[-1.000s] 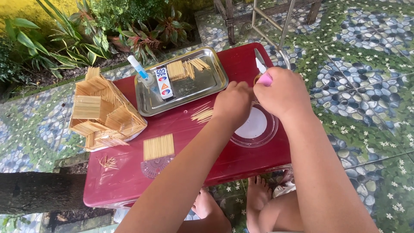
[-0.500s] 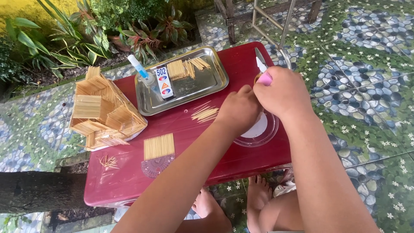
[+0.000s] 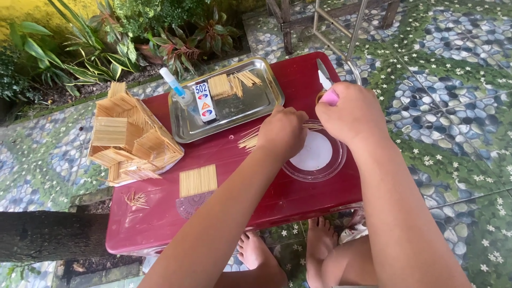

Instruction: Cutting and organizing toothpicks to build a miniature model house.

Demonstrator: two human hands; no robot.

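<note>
Pink-handled knife (image 3: 326, 85) gripped in right hand (image 3: 351, 113); left hand (image 3: 281, 133) pinches thin sticks (image 3: 249, 141) (over red table (image 3: 277, 202)).

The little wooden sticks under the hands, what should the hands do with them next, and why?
Probably the left hand should press the thin wooden sticks steady on the red plastic table while the right hand brings its pink-handled cutter blade down. The blade points up, away from the sticks, and the clear round plastic lid sits just beneath.

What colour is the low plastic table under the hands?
Dark red low plastic table, clearest in the head view.
</note>
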